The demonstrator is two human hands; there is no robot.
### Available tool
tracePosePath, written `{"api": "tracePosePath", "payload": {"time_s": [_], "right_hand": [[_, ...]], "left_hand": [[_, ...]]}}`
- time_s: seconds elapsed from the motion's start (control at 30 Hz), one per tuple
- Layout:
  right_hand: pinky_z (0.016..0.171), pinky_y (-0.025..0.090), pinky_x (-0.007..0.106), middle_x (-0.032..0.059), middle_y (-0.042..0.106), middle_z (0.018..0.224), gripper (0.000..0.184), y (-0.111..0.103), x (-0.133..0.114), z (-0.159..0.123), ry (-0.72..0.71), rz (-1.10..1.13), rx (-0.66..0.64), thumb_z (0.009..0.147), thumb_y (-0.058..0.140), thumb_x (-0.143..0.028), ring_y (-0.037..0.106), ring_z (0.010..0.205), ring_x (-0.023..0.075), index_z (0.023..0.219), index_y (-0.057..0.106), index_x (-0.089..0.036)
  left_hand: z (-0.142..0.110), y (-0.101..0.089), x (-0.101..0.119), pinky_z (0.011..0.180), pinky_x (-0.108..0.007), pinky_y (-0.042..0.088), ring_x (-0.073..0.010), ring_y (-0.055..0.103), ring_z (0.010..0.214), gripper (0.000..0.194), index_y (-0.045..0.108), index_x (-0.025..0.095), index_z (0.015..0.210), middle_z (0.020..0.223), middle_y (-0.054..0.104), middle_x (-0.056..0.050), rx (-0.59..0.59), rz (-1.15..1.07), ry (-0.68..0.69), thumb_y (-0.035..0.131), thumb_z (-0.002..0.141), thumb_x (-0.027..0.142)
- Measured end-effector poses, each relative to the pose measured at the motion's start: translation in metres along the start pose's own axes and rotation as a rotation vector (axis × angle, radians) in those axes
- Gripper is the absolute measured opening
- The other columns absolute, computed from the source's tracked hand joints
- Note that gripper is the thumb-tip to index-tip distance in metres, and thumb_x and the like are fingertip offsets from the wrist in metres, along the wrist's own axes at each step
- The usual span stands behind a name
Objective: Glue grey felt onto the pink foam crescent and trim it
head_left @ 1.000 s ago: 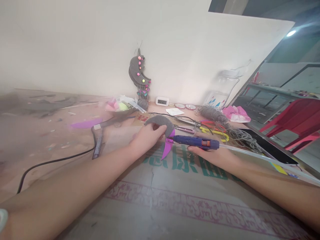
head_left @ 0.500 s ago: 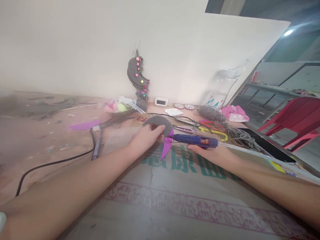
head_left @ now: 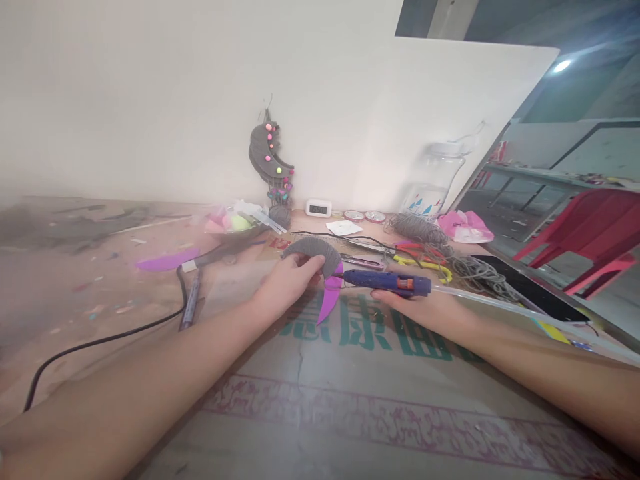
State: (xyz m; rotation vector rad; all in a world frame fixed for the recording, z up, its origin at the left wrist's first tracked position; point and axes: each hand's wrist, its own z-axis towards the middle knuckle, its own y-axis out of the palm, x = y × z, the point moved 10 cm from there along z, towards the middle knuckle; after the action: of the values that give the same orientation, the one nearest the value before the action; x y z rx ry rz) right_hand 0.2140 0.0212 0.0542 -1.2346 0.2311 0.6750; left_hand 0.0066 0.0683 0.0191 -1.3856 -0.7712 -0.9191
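My left hand (head_left: 293, 277) pinches a crescent (head_left: 316, 249) between thumb and fingers. Grey yarn wraps its upper part, while its lower tip is bare purple. A blue glue gun (head_left: 385, 281) lies in the grip of my right hand (head_left: 415, 307), its nozzle at the purple part, next to the edge of the yarn. From the gun's rear a long clear glue stick (head_left: 480, 297) sticks out to the right. Most fingers of my right hand are hidden beneath the gun.
A finished-looking grey moon (head_left: 265, 153) with coloured beads hangs on the wall. Behind my hands are a small clock (head_left: 319, 209), a utility knife (head_left: 363, 261), yellow-handled scissors (head_left: 430, 267), grey yarn (head_left: 420, 228) and a glass bottle (head_left: 435, 177). A pen (head_left: 190, 300) and black cable (head_left: 100, 342) lie left.
The whole view has shifted slightly, so surroundings appear a little lower and further left. Both hands keep their holds, and the nozzle stays near the same spot on the crescent.
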Motion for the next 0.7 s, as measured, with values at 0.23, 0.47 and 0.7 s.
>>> {"api": "tracePosePath", "payload": {"time_s": [0.23, 0.47, 0.7], "right_hand": [[0.055, 0.049, 0.028, 0.0001, 0.068, 0.069, 0.026, -0.0007, -0.0009, -0.0003, 0.015, 0.058, -0.007, 0.076, 0.063, -0.048, 0.063, 0.063, 0.0189, 0.083, 0.066, -0.023], [0.057, 0.048, 0.027, -0.0016, 0.068, 0.069, 0.024, -0.0009, -0.0008, 0.0002, 0.014, 0.059, -0.018, 0.078, 0.063, -0.047, 0.063, 0.064, 0.0181, 0.083, 0.065, -0.024], [0.055, 0.048, 0.028, -0.0008, 0.068, 0.068, 0.028, -0.0014, 0.0047, 0.001, 0.015, 0.041, 0.004, 0.078, 0.062, -0.051, 0.063, 0.062, 0.0186, 0.083, 0.065, -0.023]], "left_hand": [[-0.0027, -0.0011, 0.0036, 0.067, -0.029, 0.045, -0.0214, 0.063, 0.069, 0.039, 0.063, 0.019, 0.069, 0.072, 0.07, -0.005, 0.015, -0.014, -0.019, 0.049, 0.075, 0.055], [-0.0021, -0.0013, 0.0029, 0.067, -0.03, 0.045, -0.0221, 0.063, 0.069, 0.038, 0.062, 0.019, 0.068, 0.069, 0.069, -0.005, 0.023, -0.033, -0.006, 0.051, 0.075, 0.054], [-0.0037, -0.004, 0.0044, 0.066, -0.029, 0.044, -0.0206, 0.062, 0.065, 0.038, 0.064, 0.018, 0.069, 0.066, 0.068, -0.004, 0.046, 0.004, -0.022, 0.05, 0.074, 0.053]]}}
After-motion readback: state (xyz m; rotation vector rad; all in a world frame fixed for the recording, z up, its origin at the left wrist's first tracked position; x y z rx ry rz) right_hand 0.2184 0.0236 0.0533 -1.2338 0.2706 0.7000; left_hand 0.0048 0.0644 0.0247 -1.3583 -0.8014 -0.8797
